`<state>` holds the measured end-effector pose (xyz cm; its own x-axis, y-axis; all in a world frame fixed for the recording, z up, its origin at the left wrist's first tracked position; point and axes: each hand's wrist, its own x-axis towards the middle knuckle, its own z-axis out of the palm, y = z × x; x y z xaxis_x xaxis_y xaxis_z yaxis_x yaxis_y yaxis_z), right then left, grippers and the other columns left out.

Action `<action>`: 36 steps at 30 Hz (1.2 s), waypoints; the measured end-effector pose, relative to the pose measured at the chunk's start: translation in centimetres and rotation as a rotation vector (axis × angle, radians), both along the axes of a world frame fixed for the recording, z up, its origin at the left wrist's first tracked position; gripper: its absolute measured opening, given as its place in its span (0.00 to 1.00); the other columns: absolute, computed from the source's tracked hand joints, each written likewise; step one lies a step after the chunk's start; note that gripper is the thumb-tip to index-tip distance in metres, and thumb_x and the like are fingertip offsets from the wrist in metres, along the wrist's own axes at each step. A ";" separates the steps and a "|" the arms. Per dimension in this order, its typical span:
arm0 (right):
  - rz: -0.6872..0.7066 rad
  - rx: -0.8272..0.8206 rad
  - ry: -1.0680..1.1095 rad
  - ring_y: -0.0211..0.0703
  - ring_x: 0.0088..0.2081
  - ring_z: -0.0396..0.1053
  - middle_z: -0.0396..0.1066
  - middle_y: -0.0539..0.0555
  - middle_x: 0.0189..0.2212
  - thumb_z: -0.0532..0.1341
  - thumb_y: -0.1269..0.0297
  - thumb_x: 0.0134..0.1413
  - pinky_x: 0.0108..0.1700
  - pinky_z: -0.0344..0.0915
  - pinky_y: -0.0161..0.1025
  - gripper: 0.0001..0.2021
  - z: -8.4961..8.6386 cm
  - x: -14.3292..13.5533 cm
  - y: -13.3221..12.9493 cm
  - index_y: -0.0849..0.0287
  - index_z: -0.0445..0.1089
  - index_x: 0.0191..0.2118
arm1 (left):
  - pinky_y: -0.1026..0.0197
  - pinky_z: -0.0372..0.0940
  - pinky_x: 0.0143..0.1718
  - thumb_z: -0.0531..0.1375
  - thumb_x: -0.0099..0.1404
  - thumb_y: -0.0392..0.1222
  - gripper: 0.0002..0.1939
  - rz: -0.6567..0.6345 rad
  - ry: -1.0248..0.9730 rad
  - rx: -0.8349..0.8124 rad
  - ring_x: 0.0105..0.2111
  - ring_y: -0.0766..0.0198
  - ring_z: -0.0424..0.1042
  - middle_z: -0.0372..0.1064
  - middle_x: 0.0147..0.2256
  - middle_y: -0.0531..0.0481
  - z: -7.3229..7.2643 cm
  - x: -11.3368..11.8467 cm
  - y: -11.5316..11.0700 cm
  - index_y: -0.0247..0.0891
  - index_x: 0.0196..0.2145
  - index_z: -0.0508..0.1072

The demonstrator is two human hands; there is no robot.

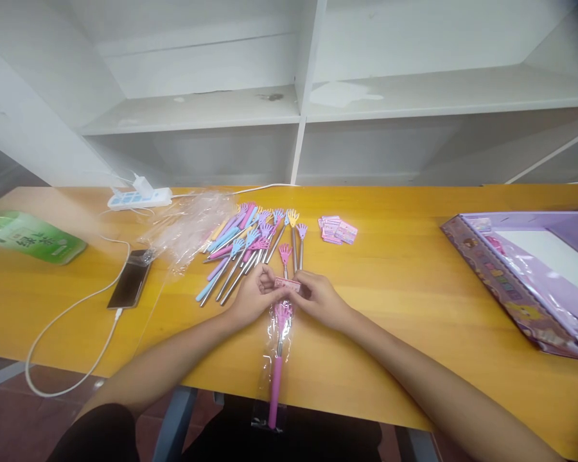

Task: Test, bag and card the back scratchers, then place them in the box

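Note:
Between my left hand (pixel 256 294) and my right hand (pixel 318 296) is a small pink printed card (pixel 288 284), pinched by the fingers and thumbs of both. Just below the thumbs, a pink back scratcher (pixel 277 385) with a hand-shaped head lies in a clear plastic sleeve (pixel 266 359), its lower end reaching past the table's front edge. Whether the card is folded over the sleeve's top I cannot tell. Right beyond my fingers lie a few loose scratchers, one with a yellow head (pixel 293 218). A pile of back scratchers (pixel 238 247) in several colours spreads beyond my left hand.
Clear plastic bags (pixel 192 224) lie left of the pile, near a charging phone (pixel 131 282), a green bottle (pixel 33 237) and a white power strip (pixel 139 197). More pink cards (pixel 338 230) sit behind my right hand. A purple box (pixel 515 282) occupies the table's right side.

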<state>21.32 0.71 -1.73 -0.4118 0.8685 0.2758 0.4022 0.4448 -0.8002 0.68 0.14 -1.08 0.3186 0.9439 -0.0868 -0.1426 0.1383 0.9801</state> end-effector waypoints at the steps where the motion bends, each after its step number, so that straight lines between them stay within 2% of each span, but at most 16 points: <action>1: 0.008 -0.005 -0.002 0.38 0.26 0.58 0.59 0.46 0.24 0.61 0.53 0.70 0.28 0.54 0.36 0.20 0.0 0.0 0.0 0.54 0.57 0.28 | 0.60 0.71 0.43 0.76 0.59 0.49 0.26 0.005 -0.001 -0.017 0.38 0.62 0.78 0.74 0.34 0.53 -0.2 0.0 0.1 0.41 0.38 0.62; 5: 0.036 -0.035 0.010 0.38 0.27 0.59 0.60 0.47 0.25 0.61 0.51 0.71 0.30 0.55 0.37 0.20 0.2 0.1 0.1 0.54 0.58 0.30 | 0.64 0.69 0.36 0.79 0.54 0.49 0.30 0.019 -0.002 -0.044 0.32 0.65 0.77 0.73 0.30 0.56 -0.8 -0.3 0.6 0.41 0.35 0.60; 8: 0.057 -0.055 0.029 0.39 0.28 0.59 0.61 0.47 0.26 0.60 0.50 0.71 0.31 0.56 0.37 0.19 0.2 0.3 0.2 0.55 0.60 0.31 | 0.65 0.69 0.34 0.79 0.53 0.49 0.31 0.015 -0.006 -0.037 0.30 0.66 0.76 0.72 0.29 0.57 -1.1 -0.4 0.8 0.41 0.35 0.60; 13: 0.101 -0.102 0.065 0.39 0.30 0.61 0.64 0.48 0.29 0.60 0.49 0.72 0.32 0.58 0.37 0.18 0.4 0.7 0.5 0.56 0.65 0.34 | 0.64 0.71 0.36 0.78 0.56 0.48 0.29 0.007 -0.045 -0.029 0.31 0.67 0.76 0.72 0.29 0.58 -0.7 -0.2 0.9 0.41 0.35 0.59; 17: 0.146 -0.103 0.097 0.40 0.31 0.61 0.65 0.49 0.30 0.58 0.47 0.72 0.33 0.59 0.37 0.19 0.7 1.1 0.8 0.56 0.65 0.33 | 0.64 0.70 0.38 0.77 0.58 0.47 0.28 0.025 -0.044 -0.017 0.32 0.67 0.77 0.72 0.30 0.58 -0.5 0.0 0.8 0.41 0.36 0.60; 21: 0.165 -0.083 0.109 0.40 0.31 0.62 0.65 0.50 0.30 0.58 0.52 0.72 0.33 0.59 0.37 0.17 0.5 1.6 1.3 0.56 0.65 0.33 | 0.63 0.70 0.40 0.75 0.60 0.50 0.26 0.029 -0.011 -0.005 0.33 0.66 0.77 0.73 0.31 0.56 -0.7 -0.2 0.7 0.41 0.36 0.61; 24: 0.107 -0.050 0.134 0.41 0.31 0.64 0.66 0.50 0.30 0.57 0.59 0.71 0.35 0.60 0.37 0.12 0.3 2.0 1.6 0.56 0.67 0.33 | 0.64 0.67 0.39 0.72 0.64 0.52 0.23 0.018 0.030 0.045 0.33 0.67 0.75 0.73 0.31 0.56 -0.8 -0.4 0.7 0.41 0.36 0.62; 27: -0.039 -0.046 0.091 0.41 0.32 0.66 0.69 0.50 0.30 0.54 0.62 0.71 0.38 0.61 0.38 0.12 1.4 2.0 1.4 0.56 0.69 0.35 | 0.63 0.66 0.40 0.69 0.68 0.52 0.20 0.033 0.069 0.114 0.35 0.66 0.75 0.74 0.33 0.54 -0.5 -0.7 0.6 0.41 0.37 0.62; 29: -0.053 -0.095 -0.005 0.42 0.33 0.67 0.70 0.51 0.30 0.53 0.58 0.73 0.39 0.61 0.38 0.15 2.7 1.5 0.8 0.56 0.68 0.35 | 0.63 0.66 0.40 0.68 0.69 0.51 0.19 0.084 0.086 0.156 0.35 0.65 0.75 0.74 0.33 0.54 -0.2 -0.9 0.7 0.41 0.38 0.62; 32: 0.070 -0.236 -0.098 0.42 0.32 0.68 0.72 0.51 0.31 0.55 0.51 0.73 0.37 0.61 0.38 0.16 4.5 0.3 -1.2 0.57 0.68 0.37 | 0.65 0.64 0.36 0.69 0.67 0.51 0.20 0.213 0.053 0.214 0.31 0.67 0.72 0.71 0.30 0.57 0.3 -1.0 1.1 0.42 0.37 0.61; 34: 0.108 -0.299 -0.127 0.42 0.32 0.68 0.73 0.50 0.33 0.61 0.50 0.69 0.35 0.61 0.37 0.14 4.9 -0.5 -3.0 0.57 0.68 0.41 | 0.66 0.63 0.35 0.70 0.65 0.51 0.21 0.307 0.020 0.244 0.29 0.69 0.69 0.69 0.28 0.58 0.5 -1.2 1.4 0.42 0.36 0.61; 36: 0.073 -0.317 -0.162 0.41 0.31 0.67 0.73 0.49 0.33 0.65 0.54 0.65 0.34 0.59 0.37 0.12 4.6 -1.1 -5.0 0.56 0.67 0.41 | 0.66 0.62 0.34 0.70 0.65 0.51 0.20 0.356 0.012 0.256 0.27 0.69 0.68 0.67 0.26 0.59 0.5 -1.3 1.8 0.41 0.36 0.62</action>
<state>20.22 -4.32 2.88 -0.4924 0.8670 -0.0767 0.5112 0.2168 -0.8317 -0.66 1.95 -0.53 -0.0300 0.9862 0.1626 -0.1255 -0.1651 0.9783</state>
